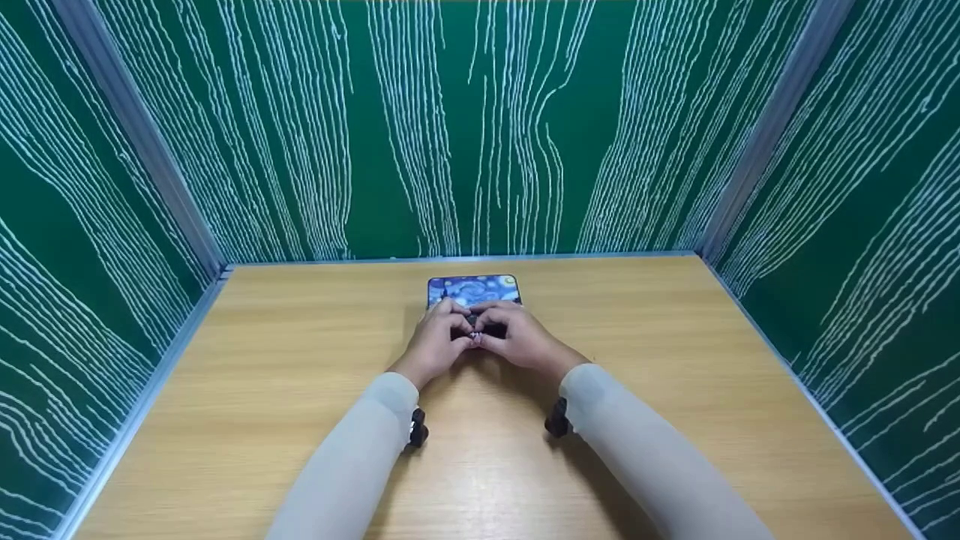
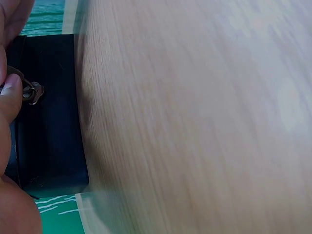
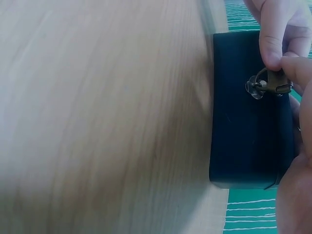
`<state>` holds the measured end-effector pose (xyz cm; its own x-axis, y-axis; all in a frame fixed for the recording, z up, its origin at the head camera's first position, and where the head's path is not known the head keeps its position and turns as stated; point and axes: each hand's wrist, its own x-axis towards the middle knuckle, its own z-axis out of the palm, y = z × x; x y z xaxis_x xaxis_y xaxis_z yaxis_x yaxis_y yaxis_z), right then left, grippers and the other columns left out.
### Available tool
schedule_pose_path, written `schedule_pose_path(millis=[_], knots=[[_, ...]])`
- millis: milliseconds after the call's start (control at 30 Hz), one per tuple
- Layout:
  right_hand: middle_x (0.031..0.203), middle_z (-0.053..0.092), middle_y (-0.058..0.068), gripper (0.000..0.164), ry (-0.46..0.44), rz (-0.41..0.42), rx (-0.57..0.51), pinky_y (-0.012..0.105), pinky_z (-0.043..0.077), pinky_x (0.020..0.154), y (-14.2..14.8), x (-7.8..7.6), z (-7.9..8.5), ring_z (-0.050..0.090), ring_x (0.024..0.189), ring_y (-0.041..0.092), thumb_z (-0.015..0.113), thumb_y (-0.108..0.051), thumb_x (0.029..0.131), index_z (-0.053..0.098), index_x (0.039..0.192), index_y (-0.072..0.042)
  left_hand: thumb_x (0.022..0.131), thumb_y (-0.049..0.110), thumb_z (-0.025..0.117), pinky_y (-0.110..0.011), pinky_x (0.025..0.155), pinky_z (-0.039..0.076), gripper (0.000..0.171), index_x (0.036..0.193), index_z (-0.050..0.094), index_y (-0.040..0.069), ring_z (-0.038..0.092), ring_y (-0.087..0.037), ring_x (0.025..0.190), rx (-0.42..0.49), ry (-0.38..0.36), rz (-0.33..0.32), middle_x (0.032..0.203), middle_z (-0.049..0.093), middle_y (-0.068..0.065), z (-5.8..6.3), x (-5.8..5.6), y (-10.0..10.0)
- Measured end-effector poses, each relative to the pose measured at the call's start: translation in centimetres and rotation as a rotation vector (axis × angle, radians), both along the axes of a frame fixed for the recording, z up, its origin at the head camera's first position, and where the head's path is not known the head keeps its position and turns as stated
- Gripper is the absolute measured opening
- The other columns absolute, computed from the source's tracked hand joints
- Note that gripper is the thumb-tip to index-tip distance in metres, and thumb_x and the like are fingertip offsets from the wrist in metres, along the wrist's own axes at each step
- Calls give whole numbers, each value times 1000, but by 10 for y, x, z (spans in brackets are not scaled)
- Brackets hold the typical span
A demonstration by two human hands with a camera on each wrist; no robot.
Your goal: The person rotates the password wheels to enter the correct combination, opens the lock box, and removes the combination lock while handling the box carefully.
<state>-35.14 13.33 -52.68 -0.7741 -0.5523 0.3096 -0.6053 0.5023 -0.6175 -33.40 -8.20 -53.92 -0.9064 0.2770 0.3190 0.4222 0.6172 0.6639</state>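
A small box [image 1: 480, 288] with a blue swirling night-sky picture on its lid rests toward the far side of the table. Its dark front side [image 3: 243, 141] carries a metal clasp [image 3: 254, 87], from which a small brass-coloured padlock [image 3: 276, 81] hangs. My left hand [image 1: 436, 339] and right hand [image 1: 519, 337] meet at the box's near side, thumbs together. Both pinch the padlock between thumb and fingers. The hands hide part of the lid and most of the front in the head view.
The wooden table [image 1: 315, 315] extends around the box. Green walls [image 1: 390, 150] with white wavy lines enclose it at the back and both sides, joined by grey metal posts [image 1: 772, 127]. A dark wrist device [image 1: 418, 429] sits below each sleeve cuff.
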Motion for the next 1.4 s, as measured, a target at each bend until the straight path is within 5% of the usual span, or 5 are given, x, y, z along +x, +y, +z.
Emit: schedule_pose_path(millis=[1400], knots=[[153, 73, 15, 12, 8, 5, 2, 58, 45, 131, 0, 0, 0, 64, 149, 38, 83, -20, 105, 83, 111, -10, 98, 12, 88, -51, 122, 47, 6, 98, 85, 7, 61, -32, 136, -5, -15, 2, 133, 66, -6, 2, 1, 0]])
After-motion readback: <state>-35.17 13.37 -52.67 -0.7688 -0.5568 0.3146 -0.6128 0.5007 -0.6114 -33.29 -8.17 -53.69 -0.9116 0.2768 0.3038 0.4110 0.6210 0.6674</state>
